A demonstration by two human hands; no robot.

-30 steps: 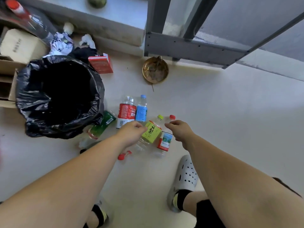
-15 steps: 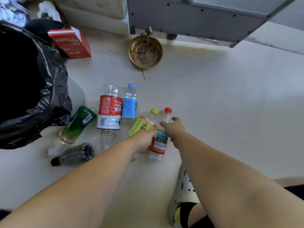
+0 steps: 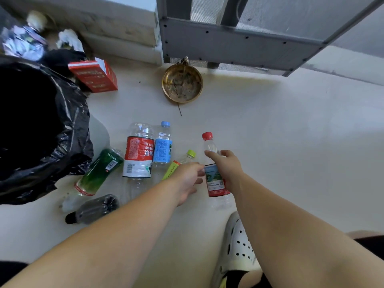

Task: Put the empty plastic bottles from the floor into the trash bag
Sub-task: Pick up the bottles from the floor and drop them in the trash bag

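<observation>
My right hand (image 3: 227,168) grips a clear bottle with a red cap and red label (image 3: 214,179), lifted and tilted off the floor. My left hand (image 3: 188,179) covers the yellow-green labelled bottle (image 3: 172,169) with the lime cap and closes around it on the floor. Beside them lie a large red-labelled bottle (image 3: 138,156), a small blue-labelled bottle (image 3: 163,148), a green bottle (image 3: 97,173) and a dark bottle with a black cap (image 3: 93,208). The open black trash bag (image 3: 68,129) stands at the left.
A brass dish (image 3: 182,84) lies by the grey metal frame (image 3: 239,46) at the back. A red carton (image 3: 93,75) and crumpled rubbish sit behind the bag. My white perforated shoe (image 3: 239,242) is planted at the bottom right. Pale floor extends to the right.
My right hand has closed on the red-capped bottle and raised it off the floor. My left hand has settled over the yellow-green bottle. The camera has dropped closer to the floor.
</observation>
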